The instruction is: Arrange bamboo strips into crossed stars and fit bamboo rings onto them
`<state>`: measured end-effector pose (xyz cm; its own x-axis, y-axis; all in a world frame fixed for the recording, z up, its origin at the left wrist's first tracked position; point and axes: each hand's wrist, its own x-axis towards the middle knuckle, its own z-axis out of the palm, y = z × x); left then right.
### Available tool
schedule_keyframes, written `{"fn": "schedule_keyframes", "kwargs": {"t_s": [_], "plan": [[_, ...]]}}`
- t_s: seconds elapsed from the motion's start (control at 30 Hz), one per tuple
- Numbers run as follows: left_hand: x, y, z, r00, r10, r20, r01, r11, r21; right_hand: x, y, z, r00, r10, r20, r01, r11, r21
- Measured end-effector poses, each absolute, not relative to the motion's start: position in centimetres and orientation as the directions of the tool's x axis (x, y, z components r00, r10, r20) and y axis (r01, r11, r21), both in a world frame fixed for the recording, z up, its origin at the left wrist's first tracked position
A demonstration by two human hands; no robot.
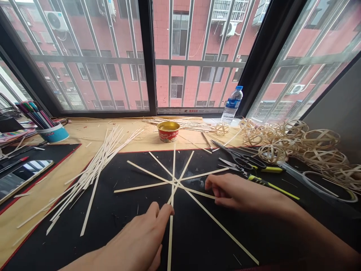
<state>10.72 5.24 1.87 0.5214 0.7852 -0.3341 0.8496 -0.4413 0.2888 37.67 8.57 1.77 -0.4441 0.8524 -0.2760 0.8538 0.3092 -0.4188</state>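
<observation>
Several thin pale bamboo strips point(172, 180) lie crossed in a star on a black mat point(118, 218). My left hand point(143, 235) is closed in a pinch on the near part of the upright strip point(170, 233), just below the crossing. My right hand point(234, 194) rests on the mat to the right, fingers curled and pressed onto a strip that runs out to the right of the crossing.
A bundle of loose strips point(96, 169) lies to the left. A red and gold bowl point(168, 131), a water bottle point(232, 103), scissors point(242, 158), yellow-handled cutters point(270, 184), woven strip balls point(296, 145), a tape roll point(328, 186), a cup of pens point(52, 130) and a phone point(22, 175) surround the mat.
</observation>
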Motion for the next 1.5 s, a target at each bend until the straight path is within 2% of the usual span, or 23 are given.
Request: {"fn": "schedule_keyframes", "kwargs": {"t_s": [0.07, 0.17, 0.33, 0.47, 0.6, 0.87, 1.0, 1.27, 1.4, 1.5], "plan": [[11.1, 5.4, 1.5, 0.491, 0.784, -0.379, 0.871, -0.428, 0.244, 37.5, 8.7, 1.7, -0.437, 0.855, -0.28, 0.857, 0.301, -0.418], [11.2, 5.5, 1.2, 0.493, 0.815, -0.305, 0.87, -0.447, 0.21, 37.4, 8.9, 1.6, -0.439, 0.863, -0.251, 0.843, 0.299, -0.447], [12.0, 5.3, 2.8, 0.45, 0.808, -0.38, 0.892, -0.426, 0.151, 37.5, 9.0, 1.1, -0.38, 0.855, -0.354, 0.679, -0.002, -0.735], [12.6, 5.1, 3.6, 0.43, 0.816, -0.385, 0.902, -0.407, 0.144, 37.8, 9.2, 0.8, -0.396, 0.836, -0.379, 0.525, -0.133, -0.841], [12.8, 4.5, 3.3, 0.388, 0.848, -0.361, 0.92, -0.378, 0.102, 38.1, 9.4, 0.8, -0.432, 0.809, -0.398, 0.406, -0.22, -0.887], [13.0, 3.9, 3.8, 0.372, 0.849, -0.375, 0.924, -0.375, 0.069, 38.3, 9.5, 0.6, -0.443, 0.797, -0.41, 0.334, -0.278, -0.901], [11.9, 4.6, 3.2, 0.398, 0.871, -0.288, 0.917, -0.371, 0.145, 37.9, 9.0, 0.8, -0.43, 0.827, -0.363, 0.266, -0.268, -0.926], [9.5, 6.4, 3.4, 0.419, 0.908, -0.025, 0.797, -0.354, 0.49, 36.0, 6.9, 1.2, -0.385, 0.874, -0.296, 0.193, -0.238, -0.952], [8.4, 7.1, 2.9, 0.447, 0.891, 0.08, 0.711, -0.409, 0.572, 34.8, 6.1, 0.7, -0.303, 0.921, -0.246, 0.153, -0.208, -0.966], [7.8, 7.8, 1.7, 0.483, 0.872, 0.084, 0.674, -0.431, 0.6, 34.2, 5.8, 0.4, -0.215, 0.954, -0.207, 0.226, -0.157, -0.961]]}}
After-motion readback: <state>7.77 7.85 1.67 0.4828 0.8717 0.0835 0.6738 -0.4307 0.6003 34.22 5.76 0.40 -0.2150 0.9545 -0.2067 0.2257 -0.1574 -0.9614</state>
